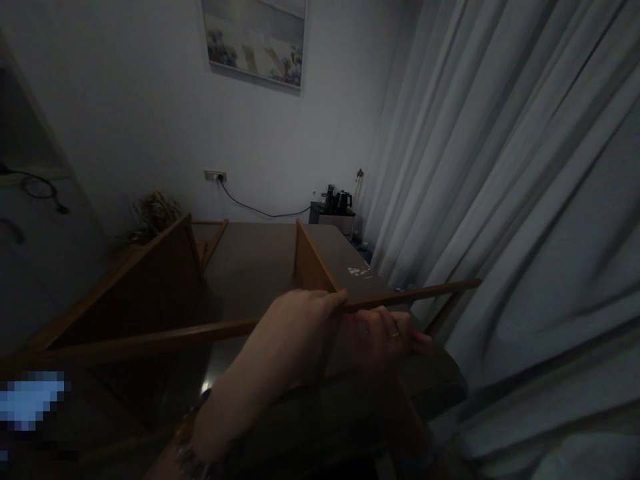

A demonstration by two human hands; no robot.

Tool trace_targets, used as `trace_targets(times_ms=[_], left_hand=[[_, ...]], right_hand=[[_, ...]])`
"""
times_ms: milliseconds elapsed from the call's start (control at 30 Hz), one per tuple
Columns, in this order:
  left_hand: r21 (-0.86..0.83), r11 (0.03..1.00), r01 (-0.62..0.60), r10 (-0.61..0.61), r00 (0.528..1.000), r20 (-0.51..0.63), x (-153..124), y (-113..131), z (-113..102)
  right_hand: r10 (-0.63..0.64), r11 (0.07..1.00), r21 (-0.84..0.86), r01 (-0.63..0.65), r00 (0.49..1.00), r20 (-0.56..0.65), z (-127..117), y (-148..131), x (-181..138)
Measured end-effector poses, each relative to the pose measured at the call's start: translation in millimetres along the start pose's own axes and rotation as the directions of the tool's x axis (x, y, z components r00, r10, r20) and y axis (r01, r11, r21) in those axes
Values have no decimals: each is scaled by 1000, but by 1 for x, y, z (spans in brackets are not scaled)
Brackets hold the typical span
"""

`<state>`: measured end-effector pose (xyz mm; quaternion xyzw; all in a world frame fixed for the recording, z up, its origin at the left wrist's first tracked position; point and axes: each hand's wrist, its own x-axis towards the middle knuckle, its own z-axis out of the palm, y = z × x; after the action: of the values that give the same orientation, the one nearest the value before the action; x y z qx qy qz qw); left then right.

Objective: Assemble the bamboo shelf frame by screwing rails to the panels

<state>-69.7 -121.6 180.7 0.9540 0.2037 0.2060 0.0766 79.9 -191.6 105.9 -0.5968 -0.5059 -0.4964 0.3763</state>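
Left hand [295, 327] reaches in from lower left, wrist bent, fingers curled over the wooden rail [200, 331]. Right hand [385, 333] just beside it, knuckles up, closed on the same rail. Rail runs level across the frame, both grips near its middle. Beyond: brown tabletop [255, 260], wooden chair frame [145, 280] left, grey curtain [525, 200] right, kettle [345, 199] and framed picture [255, 40] at far wall.

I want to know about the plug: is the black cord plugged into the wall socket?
Yes, the black cord runs up from the kettle corner and ends at the wall socket.
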Motion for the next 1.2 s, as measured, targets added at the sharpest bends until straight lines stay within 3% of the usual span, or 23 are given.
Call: trace_targets(times_ms=[200,600,733,967,1100,1200], left_hand=[[-1,1000,-19,19,1000,-21,-1,-1,3],[-28,999,-34,33,999,-28,-3,1,1],[-21,999,-24,24,1000,-16,-2,1,0],[-30,999,-16,16,1000,-11,-2,4,-3],[-23,1000,-14,14,1000,-1,-1,3,-2],[-8,1000,-10,10,1000,3,-1,2,-1]], right_hand=[[64,998,-31,-61,991,113,-1,-10,6],[55,995,-91,-42,988,142,0,-16,6],[-57,992,-99,73,985,161,-5,-10,10],[-280,955,-81,287,956,88,-5,11,9],[-267,963,-29,269,962,62,-5,14,8],[-233,971,-27,237,967,106,-4,12,12]])
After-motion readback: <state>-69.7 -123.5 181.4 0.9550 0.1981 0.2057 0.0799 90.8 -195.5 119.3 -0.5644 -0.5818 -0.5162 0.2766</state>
